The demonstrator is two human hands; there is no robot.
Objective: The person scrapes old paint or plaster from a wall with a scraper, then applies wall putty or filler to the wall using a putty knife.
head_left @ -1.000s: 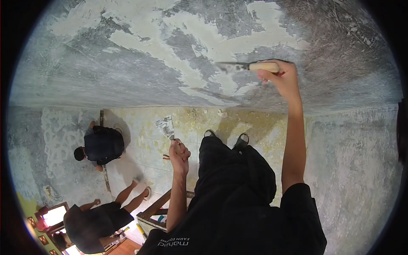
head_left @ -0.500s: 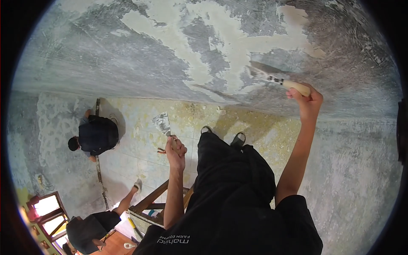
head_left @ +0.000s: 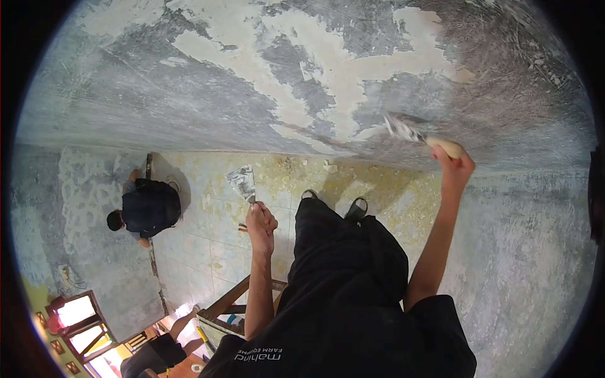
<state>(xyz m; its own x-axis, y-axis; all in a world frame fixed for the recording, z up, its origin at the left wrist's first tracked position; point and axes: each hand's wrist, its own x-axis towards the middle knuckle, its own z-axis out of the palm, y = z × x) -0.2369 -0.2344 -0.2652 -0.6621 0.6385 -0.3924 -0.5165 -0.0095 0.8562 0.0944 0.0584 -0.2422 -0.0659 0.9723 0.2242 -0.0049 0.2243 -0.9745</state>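
Observation:
My right hand [head_left: 452, 165] grips the pale handle of a putty knife [head_left: 443, 146], whose smeared blade is at the grey wall [head_left: 208, 107], below irregular cream filler patches [head_left: 353, 69]. Whether the blade touches the wall is hard to tell. In my left hand [head_left: 261, 225] is a second scraper [head_left: 242, 181], held with its wide, coated blade pointing away from me, over the floor. The fingers of both hands are closed round the handles.
A person in dark clothes [head_left: 151, 205] crouches by the left wall. Another person [head_left: 154, 356] is at the lower left, near a wooden frame [head_left: 230, 299] beside me. Yellowish residue spots the tiled floor [head_left: 224, 252].
My right hand and its putty knife have moved slightly down, the blade a little right of the filler. The person at the lower left has shifted down and right.

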